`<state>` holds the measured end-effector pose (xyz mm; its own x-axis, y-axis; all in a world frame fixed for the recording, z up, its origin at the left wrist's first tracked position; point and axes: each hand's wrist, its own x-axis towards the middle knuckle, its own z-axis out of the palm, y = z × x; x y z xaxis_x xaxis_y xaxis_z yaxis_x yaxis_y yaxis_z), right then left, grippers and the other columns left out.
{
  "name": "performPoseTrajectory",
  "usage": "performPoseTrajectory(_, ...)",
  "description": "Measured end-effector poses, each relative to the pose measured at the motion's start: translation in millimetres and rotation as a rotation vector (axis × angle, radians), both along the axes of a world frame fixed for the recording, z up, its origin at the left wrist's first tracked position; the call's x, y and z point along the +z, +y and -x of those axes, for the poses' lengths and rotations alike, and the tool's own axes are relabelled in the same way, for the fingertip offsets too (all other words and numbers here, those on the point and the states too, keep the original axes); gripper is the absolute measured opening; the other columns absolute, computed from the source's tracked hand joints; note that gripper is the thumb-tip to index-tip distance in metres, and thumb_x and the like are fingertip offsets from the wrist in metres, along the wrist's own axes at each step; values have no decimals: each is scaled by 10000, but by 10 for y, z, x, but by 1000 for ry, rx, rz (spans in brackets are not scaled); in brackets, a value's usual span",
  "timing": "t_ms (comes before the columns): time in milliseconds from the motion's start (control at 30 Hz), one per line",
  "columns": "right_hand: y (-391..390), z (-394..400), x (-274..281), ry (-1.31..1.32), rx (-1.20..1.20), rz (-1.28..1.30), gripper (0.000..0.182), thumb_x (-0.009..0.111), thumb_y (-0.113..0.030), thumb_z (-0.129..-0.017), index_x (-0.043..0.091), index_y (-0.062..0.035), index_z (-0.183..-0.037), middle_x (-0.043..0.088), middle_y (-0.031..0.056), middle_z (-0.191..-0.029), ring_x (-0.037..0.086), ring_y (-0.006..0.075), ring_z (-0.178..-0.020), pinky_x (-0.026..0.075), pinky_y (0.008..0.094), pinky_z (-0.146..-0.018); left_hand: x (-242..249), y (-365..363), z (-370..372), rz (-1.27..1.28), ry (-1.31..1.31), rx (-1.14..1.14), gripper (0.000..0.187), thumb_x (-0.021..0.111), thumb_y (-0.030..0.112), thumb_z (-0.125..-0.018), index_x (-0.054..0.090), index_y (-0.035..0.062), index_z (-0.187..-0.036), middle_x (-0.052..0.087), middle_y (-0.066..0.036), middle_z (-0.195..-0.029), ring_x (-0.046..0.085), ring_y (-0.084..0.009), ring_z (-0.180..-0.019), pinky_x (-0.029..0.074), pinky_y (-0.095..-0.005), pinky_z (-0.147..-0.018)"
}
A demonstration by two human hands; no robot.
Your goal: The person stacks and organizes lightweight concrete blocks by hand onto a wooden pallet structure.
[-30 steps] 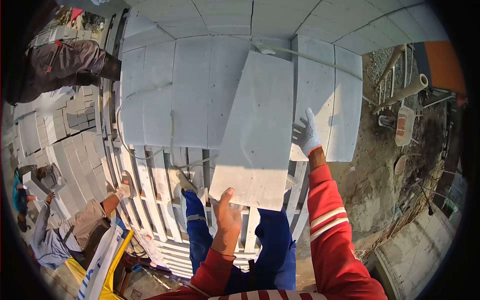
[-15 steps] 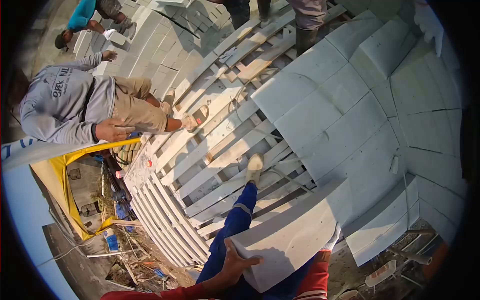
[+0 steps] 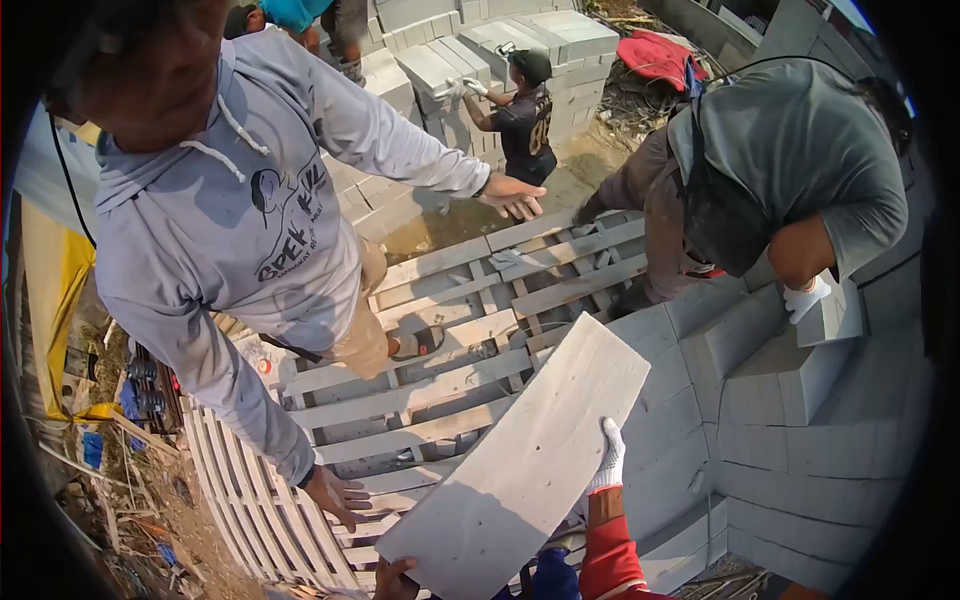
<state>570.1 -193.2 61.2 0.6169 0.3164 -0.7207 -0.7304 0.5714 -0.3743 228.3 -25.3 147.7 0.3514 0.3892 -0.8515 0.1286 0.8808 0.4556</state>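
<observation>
Grey block [image 3: 525,460] held tilted over the pallet slats [image 3: 440,390]: gloved right hand [image 3: 607,462] grips its right edge, bare left hand [image 3: 393,578] its near corner; a person in a hoodie [image 3: 240,210] stands just ahead.

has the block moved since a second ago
Yes. The block was over the stacked blocks; it now hangs over the pallets, beside them.

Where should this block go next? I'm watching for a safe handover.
Probably ease the block toward the co-worker's open hand. The right hand grips its edge, the left hand its low corner, and the grey-hooded person reaches beside it.
</observation>
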Motion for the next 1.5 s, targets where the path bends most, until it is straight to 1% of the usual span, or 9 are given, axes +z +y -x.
performPoseTrajectory(300, 1719, -1037, 1128, -262, 296, 61, 567, 843, -319, -741, 645, 46, -1128, 702, 109, -936, 688, 179, -736, 587, 323, -667, 323, 237, -278, -25, -256, 35, 839, 642, 467, -808, 312, 74, -1471, 393, -136, -1457, 370, -329, -1348, 317, -480, -1113)
performPoseTrajectory(533, 2209, -1008, 856, -433, 515, 513, 673, 773, -467, -567, 684, 106, -909, 696, 200, -867, 678, 287, -791, 544, 364, -730, 278, 267, -445, -75, -265, 143, 856, 664, 468, -808, 318, 47, -1468, 346, -152, -1502, 339, -322, -1377, 278, -508, -1140)
performPoseTrajectory(700, 2473, -849, 430, -416, 531, 339, 733, 651, -591, -746, 647, 114, -942, 626, 179, -854, 553, 273, -723, 458, 424, -663, 137, 394, -622, 13, -325, 300, 840, 721, 329, -774, 333, 15, -1450, 383, -165, -1463, 352, -346, -1368, 267, -529, -1152)
performPoseTrajectory(867, 1883, -268, -34, -279, 382, 188, 591, 646, -492, -871, 610, 32, -1143, 562, 65, -783, 486, 161, -610, 423, 343, -569, -90, 705, -941, -101, -241, 333, 819, 789, 238, -698, 395, -39, -1360, 413, -216, -1394, 412, -383, -1304, 340, -574, -1103)
performPoseTrajectory(967, 738, 403, -440, -312, 307, 562, 583, 685, -440, -861, 599, 27, -1199, 677, 151, -1029, 633, 199, -906, 507, 317, -780, -844, 1195, -1142, -678, -258, 55, 845, 816, 277, -719, 392, -57, -1370, 422, -207, -1387, 431, -358, -1298, 360, -532, -1112)
performPoseTrajectory(1000, 254, 663, -602, -199, 222, 503, 542, 685, -429, -866, 621, 6, -1182, 679, 140, -1051, 628, 201, -937, 497, 328, -833, -850, 1198, -1430, -251, -359, 216, 889, 833, 278, -732, 356, -75, -1394, 397, -215, -1403, 416, -357, -1314, 366, -508, -1124)
performPoseTrajectory(1100, -1218, 1600, -1261, 134, -195, 514, 279, 667, -287, -926, 628, -36, -1042, 541, -18, -700, 473, 55, -577, 389, 237, -531, -1401, 1032, -1880, -228, -110, 46, 988, 833, 343, -753, 252, -60, -1443, 341, -195, -1464, 393, -320, -1351, 349, -439, -1142)
performPoseTrajectory(1300, -3811, 3698, -2478, 683, -1043, 468, 383, 669, -432, -891, 608, -77, -1022, 596, 53, -766, 565, 172, -592, 485, 315, -559, -2732, -2111, -1427, -31, 77, -992, 658, 602, 385, -948, 301, 99, -1459, 342, -184, -1525, 405, -329, -1371, 346, -465, -1133)
performPoseTrajectory(1500, -5347, 4503, -3480, 689, -1337, 435, 798, 697, -596, -801, 489, -59, -1354, 536, 148, -1224, 580, 257, -919, 469, 418, -867, -4452, -5315, 84, 556, 396, -994, 912, 479, 583, -942, 26, 94, -1564, 306, -222, -1536, 381, -433, -1373, 287, -575, -1145)
